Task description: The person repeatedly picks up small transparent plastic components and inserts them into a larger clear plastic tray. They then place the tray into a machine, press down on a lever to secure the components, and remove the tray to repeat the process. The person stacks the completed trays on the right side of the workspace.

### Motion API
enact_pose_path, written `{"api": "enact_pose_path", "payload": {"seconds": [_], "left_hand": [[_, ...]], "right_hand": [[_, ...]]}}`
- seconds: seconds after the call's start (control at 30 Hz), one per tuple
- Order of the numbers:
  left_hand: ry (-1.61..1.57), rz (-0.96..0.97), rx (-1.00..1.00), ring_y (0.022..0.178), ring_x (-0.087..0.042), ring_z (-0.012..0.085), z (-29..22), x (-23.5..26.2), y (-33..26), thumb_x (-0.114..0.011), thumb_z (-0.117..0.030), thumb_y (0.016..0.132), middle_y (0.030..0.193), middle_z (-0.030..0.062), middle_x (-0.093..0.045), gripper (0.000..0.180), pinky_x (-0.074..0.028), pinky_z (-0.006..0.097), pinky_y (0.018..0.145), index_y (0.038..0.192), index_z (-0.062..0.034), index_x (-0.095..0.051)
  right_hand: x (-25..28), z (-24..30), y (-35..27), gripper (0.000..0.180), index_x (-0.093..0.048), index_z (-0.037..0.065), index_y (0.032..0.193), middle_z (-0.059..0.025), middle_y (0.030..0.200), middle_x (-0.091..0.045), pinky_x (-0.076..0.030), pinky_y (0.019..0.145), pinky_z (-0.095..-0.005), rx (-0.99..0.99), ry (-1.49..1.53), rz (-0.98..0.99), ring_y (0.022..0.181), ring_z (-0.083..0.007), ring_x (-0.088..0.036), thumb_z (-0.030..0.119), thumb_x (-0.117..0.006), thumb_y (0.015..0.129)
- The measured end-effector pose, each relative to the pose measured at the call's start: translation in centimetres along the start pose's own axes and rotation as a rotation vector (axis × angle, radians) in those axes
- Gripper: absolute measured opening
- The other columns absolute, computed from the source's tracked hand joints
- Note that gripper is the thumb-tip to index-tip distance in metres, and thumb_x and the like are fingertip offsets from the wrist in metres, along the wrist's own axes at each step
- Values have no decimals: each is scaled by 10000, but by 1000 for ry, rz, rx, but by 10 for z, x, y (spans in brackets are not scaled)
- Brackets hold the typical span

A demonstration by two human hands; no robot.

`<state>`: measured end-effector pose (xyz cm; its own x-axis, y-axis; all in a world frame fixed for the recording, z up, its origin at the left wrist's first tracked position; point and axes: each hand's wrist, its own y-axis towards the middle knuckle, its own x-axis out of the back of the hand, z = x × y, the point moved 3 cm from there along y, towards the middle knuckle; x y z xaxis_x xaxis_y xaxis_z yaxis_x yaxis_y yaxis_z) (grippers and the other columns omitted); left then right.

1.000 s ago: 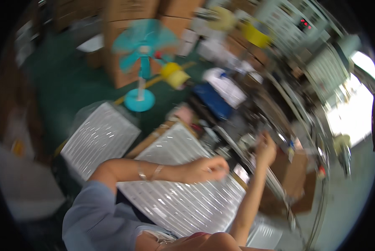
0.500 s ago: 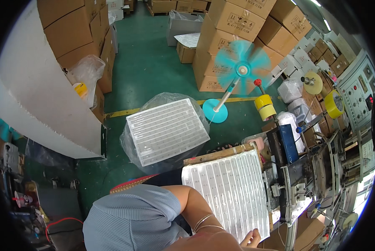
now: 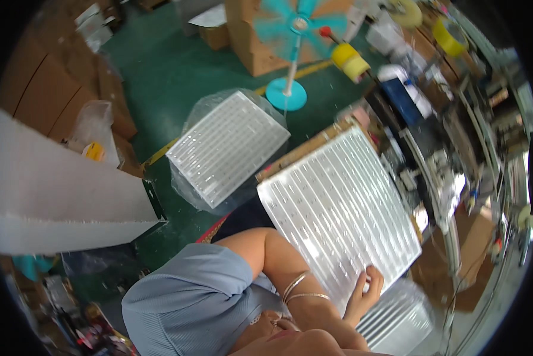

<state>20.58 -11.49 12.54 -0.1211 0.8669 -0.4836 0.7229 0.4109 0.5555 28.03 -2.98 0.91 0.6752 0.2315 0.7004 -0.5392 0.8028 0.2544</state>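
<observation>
A large white ribbed panel (image 3: 337, 207) lies in front of me, its long parallel rows dotted with small marks. Glossy highlights run across it. My right hand (image 3: 364, 292) is over the panel's near edge, fingers bent and somewhat apart, with nothing visible in them. Two bracelets ring my left forearm, which reaches down beside the panel's left edge. Beyond the wrist, my left hand (image 3: 329, 317) shows only in part, its fingers hidden. Close to my right hand, below the panel, shows another shiny ribbed piece (image 3: 400, 323) under clear plastic.
A similar panel (image 3: 231, 148) rests on clear plastic film farther off. Behind it stands a turquoise fan (image 3: 287, 94). Machinery with a blue plate (image 3: 403, 98) and yellow tape rolls (image 3: 349, 62) lines the right. Cartons (image 3: 251, 44) are stacked at the back; a white partition (image 3: 70, 190) is at left.
The whole view has shifted and tilted, so the panels and fan sit differently in it. More of my right hand shows, and the ribbed piece below the panel has come into view.
</observation>
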Motion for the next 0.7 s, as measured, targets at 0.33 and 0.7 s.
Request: {"api": "enact_pose_path", "payload": {"seconds": [0.33,0.7], "left_hand": [[637,-950,-203,838,-571,101,-97,69,-94,-497,-91,829,939,56,-627,210,-464,243,758,970,-22,-637],[1858,-1284,8,856,-606,288,-122,172,-116,-521,-20,834,1002,113,-610,298,-492,348,736,1121,-77,-581]], "right_hand": [[-27,18,-7,368,-608,110,1104,-69,875,-552,-470,655,-298,303,-143,251,791,-199,-572,28,-616,745],[-52,16,16,213,-548,56,955,-90,933,-544,-505,658,-338,368,-67,565,791,-246,-588,36,-587,747]]}}
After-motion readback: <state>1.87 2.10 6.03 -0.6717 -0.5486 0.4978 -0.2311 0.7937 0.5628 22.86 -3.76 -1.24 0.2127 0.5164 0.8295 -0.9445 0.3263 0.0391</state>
